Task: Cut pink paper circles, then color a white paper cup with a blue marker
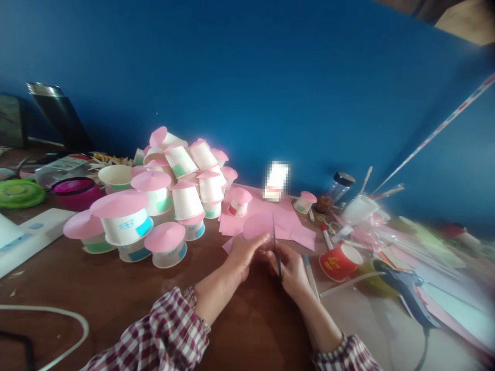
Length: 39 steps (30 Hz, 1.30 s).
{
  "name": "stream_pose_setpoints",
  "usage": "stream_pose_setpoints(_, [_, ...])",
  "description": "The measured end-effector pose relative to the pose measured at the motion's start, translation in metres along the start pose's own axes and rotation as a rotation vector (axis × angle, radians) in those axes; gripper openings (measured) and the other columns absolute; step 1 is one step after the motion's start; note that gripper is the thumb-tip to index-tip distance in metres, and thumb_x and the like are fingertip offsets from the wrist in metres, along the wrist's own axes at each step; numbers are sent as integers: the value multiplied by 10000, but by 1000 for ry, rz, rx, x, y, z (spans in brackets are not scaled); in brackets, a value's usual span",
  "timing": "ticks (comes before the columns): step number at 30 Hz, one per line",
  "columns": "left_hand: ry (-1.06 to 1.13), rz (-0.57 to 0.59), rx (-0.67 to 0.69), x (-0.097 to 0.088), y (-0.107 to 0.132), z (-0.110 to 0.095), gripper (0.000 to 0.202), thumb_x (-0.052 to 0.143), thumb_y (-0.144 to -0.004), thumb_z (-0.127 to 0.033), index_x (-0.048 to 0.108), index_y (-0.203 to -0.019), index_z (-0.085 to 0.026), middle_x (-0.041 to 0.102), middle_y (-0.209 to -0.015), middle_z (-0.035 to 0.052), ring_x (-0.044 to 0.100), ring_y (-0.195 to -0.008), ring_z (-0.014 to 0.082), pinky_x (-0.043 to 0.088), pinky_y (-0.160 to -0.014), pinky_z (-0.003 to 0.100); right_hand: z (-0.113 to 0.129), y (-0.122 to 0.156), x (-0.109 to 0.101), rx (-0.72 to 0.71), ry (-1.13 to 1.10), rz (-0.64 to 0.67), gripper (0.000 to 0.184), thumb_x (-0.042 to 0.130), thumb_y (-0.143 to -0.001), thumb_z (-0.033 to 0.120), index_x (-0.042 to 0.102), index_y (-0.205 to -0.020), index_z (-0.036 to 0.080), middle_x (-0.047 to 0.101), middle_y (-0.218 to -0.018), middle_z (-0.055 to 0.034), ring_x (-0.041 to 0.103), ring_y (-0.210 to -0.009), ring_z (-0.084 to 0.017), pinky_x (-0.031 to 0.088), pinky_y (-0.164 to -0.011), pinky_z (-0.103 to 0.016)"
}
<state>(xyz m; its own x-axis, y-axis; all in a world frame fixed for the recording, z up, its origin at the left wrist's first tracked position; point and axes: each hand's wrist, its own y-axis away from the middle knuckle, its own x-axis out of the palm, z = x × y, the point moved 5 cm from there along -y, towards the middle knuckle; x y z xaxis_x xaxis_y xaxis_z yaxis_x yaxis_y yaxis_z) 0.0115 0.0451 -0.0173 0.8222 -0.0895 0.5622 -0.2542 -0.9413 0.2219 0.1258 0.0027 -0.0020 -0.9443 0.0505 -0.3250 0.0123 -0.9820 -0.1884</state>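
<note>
My left hand [243, 253] pinches a pink paper disc [257, 225] by its near edge, thumb on top. Close beside it, my right hand [290, 268] is closed around a pair of scissors [277, 252], blades pointing away from me at the disc's right side. Whether the blades bite into the paper I cannot tell. Beyond the hands lie pink paper sheets [305, 236], with a small cup topped by a pink cone [238, 201] standing on them. To the left, many white paper cups with pink cone tops [126, 219] are stacked in a heap.
A glue gun [412, 293] lies at the right near a red paper cup [340, 262] and a marker [327, 236]. A blurred bright phone-like object [277, 180] leans on the blue wall. At left are a magenta bowl [75, 195], a white power strip [36, 237] and a white cable [58, 309].
</note>
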Motion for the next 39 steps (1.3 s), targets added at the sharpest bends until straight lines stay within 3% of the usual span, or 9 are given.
stream_pose_setpoints(4, [15,-31,2,-3,-2,2,300,769,-591,-310,632,-753,-98,651,-635,61,616,-520,170,514,-504,286,-1,0,0,7,1,10,270,604,-818,414,633,-841,147,482,-533,35,436,-476,-105,342,-463,-221])
stream_pose_setpoints(20, [30,3,-31,0,1,2,241,766,-600,-272,645,-713,-97,668,-663,77,650,-612,203,547,-595,324,-2,0,-3,-9,-16,8,323,614,-802,430,654,-963,153,573,-628,-5,486,-514,-121,390,-467,-220])
stream_pose_setpoints(29, [5,-2,-21,-2,-1,5,266,770,-604,-304,647,-721,-99,673,-668,79,648,-614,196,538,-595,308,4,0,-4,6,-4,2,259,619,-807,380,669,-911,148,512,-538,27,454,-481,-108,363,-461,-217])
stream_pose_setpoints(39, [-17,-19,-8,-4,-2,4,293,777,-595,-321,643,-742,-106,674,-694,71,647,-650,188,525,-602,286,3,0,-3,13,-11,11,260,616,-810,382,665,-878,137,532,-572,14,444,-477,-101,349,-452,-216])
